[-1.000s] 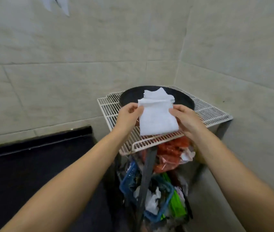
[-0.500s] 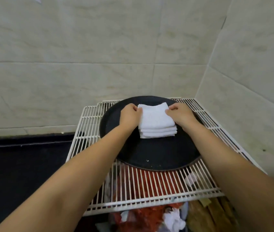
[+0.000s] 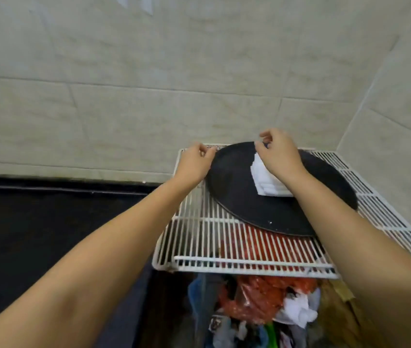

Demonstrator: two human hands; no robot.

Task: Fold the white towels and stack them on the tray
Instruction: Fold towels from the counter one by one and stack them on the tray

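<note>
White towels [image 3: 269,182] sit stacked on the tray [image 3: 237,187]; we judge the right hand [image 3: 278,153] hovers loosely curled, squaring them, left hand [image 3: 195,163] curled at the rim, empty.

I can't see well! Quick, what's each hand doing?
Left hand: fingers loosely curled, holding nothing, beside the tray.
Right hand: over the towel stack; grip cannot be told.

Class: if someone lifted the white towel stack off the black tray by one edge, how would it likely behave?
The towel stack looks like soft folded cloth, so it would probably sag and layers might slide apart. It seems light. Resting flat on the black tray, it is unlikely to roll or tip.
</note>
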